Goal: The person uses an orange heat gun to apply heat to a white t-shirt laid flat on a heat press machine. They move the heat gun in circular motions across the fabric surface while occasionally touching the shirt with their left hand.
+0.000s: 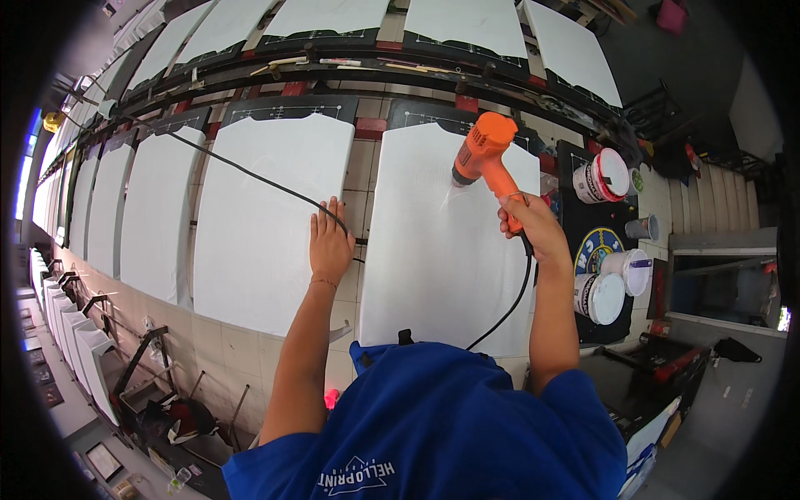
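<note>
My right hand (537,225) is wrapped round the handle of an orange heat gun (492,150). Its dark nozzle points down at the upper part of a white cloth (442,258) stretched over a dark board; whether it touches cannot be told. From the handle's base a black power cord (518,302) hangs towards my body. My left hand (332,242) lies with fingers extended on the right edge of the neighbouring white cloth (258,225). Across that cloth a black cable (250,171) runs down to the left hand's fingers.
More cloth-covered boards (154,208) line up to the left, with another row (467,25) beyond a dark rail (367,71). At right, a dark board carries a red-rimmed bucket (590,185), white tubs (598,298) and a grey cup (642,228). Tiled floor (360,179) shows between boards.
</note>
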Demonstrator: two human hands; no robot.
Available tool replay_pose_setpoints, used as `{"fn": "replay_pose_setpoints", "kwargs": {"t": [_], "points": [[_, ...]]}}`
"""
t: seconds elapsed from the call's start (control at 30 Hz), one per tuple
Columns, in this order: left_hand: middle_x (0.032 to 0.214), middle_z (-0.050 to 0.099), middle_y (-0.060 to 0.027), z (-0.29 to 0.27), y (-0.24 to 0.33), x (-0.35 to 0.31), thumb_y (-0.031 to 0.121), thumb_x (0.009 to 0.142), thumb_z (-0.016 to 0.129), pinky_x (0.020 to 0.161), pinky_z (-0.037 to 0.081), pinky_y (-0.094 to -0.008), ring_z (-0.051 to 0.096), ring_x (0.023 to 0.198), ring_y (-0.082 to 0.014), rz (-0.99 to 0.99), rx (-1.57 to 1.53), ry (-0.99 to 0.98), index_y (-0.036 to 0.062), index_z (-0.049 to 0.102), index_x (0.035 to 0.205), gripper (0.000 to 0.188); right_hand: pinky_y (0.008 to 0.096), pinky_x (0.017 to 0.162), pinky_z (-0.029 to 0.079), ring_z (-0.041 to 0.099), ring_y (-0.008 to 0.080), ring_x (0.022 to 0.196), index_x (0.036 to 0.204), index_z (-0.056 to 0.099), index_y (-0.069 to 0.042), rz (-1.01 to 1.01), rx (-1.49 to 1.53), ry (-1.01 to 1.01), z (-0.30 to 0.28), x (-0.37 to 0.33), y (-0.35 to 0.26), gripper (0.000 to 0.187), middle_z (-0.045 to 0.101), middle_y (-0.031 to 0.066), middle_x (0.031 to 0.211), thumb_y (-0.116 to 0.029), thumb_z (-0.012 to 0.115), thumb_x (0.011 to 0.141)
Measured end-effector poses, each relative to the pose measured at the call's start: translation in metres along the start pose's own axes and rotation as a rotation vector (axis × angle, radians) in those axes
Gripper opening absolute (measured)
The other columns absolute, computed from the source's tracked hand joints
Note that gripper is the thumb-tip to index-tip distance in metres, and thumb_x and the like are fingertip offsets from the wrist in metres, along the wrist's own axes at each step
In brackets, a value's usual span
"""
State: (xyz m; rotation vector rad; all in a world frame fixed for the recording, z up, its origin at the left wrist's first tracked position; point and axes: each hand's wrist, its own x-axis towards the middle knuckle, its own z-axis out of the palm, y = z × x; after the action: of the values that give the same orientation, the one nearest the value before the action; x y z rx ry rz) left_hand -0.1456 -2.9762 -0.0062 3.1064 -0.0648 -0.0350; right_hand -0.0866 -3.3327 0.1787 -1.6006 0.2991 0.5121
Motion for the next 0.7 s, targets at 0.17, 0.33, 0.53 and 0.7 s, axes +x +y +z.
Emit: {"fn": "replay_pose_setpoints", "kwargs": {"t": [0.17,0.33,0.53,0.7], "points": [[0.16,0.022,-0.014,-0.003,0.002,0.001,0.023,0.094,0.049,0.122,0.017,-0.0444,0.019,0.149,-0.0307,0.003,-0.019,-0.004,-0.0008,0.024,0.153,0.068,0.023,0.054,0.046,0.059,0.01,0.062,0.097,0.059,-0.002,-0.044,-0.012,-0.011,0.006,0.001,0.004,0.027,0.058,0.0014,0.075,-0.027,0.065,0.09],[0.16,0.023,-0.014,-0.005,0.003,0.0,0.022,0.093,0.05,0.122,0.016,-0.0442,0.019,0.149,-0.0303,-0.01,-0.047,-0.006,-0.0004,0.023,0.153,0.069,0.0232,0.053,0.047,0.059,0.0099,0.06,0.096,0.059,-0.002,-0.028,-0.013,-0.01,-0.005,-0.007,0.007,0.026,0.059,0.0014,0.076,-0.028,0.065,0.091],[0.16,0.024,-0.0114,-0.002,0.003,0.0,0.026,0.096,0.045,0.122,0.018,-0.0427,0.022,0.148,-0.0288,-0.012,0.033,-0.005,0.0027,0.026,0.153,0.064,0.0232,0.053,0.046,0.059,0.01,0.061,0.097,0.059,-0.002,0.001,-0.029,0.047,-0.014,-0.011,0.008,0.028,0.058,0.0011,0.075,-0.029,0.067,0.09],[0.161,0.023,-0.0115,-0.004,0.004,0.0,0.025,0.096,0.045,0.122,0.018,-0.0427,0.021,0.148,-0.0292,-0.006,0.05,-0.01,0.0022,0.025,0.153,0.064,0.0235,0.053,0.047,0.061,0.0107,0.061,0.096,0.06,-0.003,0.034,-0.072,0.048,-0.022,-0.022,0.011,0.03,0.058,0.0015,0.075,-0.031,0.067,0.089]]}}
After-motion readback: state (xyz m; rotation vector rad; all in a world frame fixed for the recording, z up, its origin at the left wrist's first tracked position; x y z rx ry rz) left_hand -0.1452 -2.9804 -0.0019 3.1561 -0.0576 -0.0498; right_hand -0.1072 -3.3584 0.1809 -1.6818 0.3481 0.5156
